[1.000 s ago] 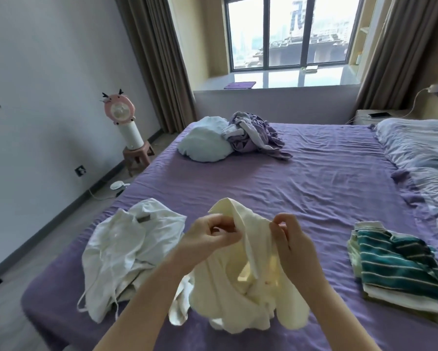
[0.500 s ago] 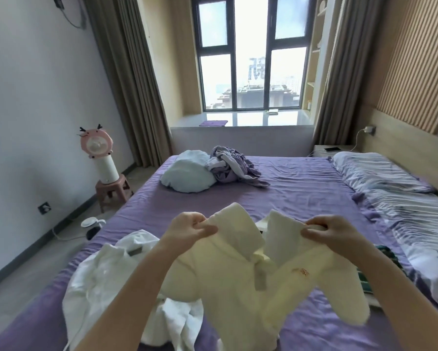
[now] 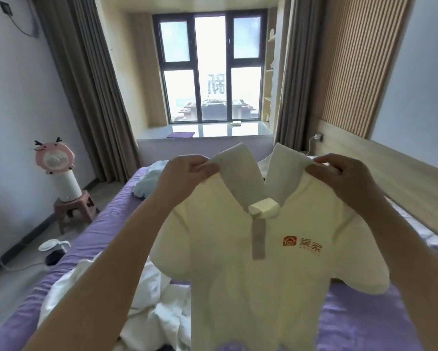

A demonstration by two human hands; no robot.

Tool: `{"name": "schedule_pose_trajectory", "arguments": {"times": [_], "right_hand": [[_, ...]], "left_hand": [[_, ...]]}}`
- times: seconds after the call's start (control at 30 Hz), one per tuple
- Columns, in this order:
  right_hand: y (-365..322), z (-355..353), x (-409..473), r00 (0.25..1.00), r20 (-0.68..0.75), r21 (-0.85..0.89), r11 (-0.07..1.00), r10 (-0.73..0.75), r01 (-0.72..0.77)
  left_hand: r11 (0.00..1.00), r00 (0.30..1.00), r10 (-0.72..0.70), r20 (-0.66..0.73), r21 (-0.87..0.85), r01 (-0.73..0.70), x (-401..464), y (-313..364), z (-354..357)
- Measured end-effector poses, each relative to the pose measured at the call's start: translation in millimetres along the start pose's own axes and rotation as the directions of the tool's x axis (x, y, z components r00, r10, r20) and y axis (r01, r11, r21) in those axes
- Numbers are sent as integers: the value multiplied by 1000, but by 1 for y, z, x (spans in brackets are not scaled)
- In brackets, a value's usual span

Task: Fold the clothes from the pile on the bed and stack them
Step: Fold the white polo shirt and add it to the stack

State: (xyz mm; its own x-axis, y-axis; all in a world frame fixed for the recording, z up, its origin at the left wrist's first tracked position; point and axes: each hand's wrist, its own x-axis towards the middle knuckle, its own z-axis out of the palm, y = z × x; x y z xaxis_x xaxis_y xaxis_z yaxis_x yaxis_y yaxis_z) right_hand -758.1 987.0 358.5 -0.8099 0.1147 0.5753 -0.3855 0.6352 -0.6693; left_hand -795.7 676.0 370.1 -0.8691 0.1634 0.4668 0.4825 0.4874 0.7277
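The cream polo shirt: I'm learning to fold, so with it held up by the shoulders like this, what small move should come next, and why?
Probably lower the cream polo shirt flat onto the purple bed. The left hand and right hand each pinch a shoulder, so it hangs open in the air, logo facing the person, collar up. Folding needs a flat surface; the white garment crowds the left.

Daylight enters through the far window (image 3: pixel 211 69), whose panes are overexposed. The backlit shirt (image 3: pixel 250 262) glows translucent. Wide-angle distortion bends the curtains (image 3: pixel 91 97) and walls at the edges; detail is soft throughout.
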Motion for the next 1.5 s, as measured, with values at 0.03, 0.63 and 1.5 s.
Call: {"name": "schedule_pose_trajectory", "arguments": {"times": [0.03, 0.63, 1.5], "right_hand": [[-4, -2, 0, 1000, 7, -7, 1000, -7, 7], [204, 118, -38, 579, 656, -247, 863, 484, -441], [441, 346, -15, 674, 477, -543, 792, 565, -279]], "left_hand": [[1000, 1000, 12, 2, -8, -12, 0, 2, -3], [855, 744, -515, 426, 193, 481, -35, -191, 134], [731, 687, -606, 401, 621, 282, 56, -488, 284]]}}
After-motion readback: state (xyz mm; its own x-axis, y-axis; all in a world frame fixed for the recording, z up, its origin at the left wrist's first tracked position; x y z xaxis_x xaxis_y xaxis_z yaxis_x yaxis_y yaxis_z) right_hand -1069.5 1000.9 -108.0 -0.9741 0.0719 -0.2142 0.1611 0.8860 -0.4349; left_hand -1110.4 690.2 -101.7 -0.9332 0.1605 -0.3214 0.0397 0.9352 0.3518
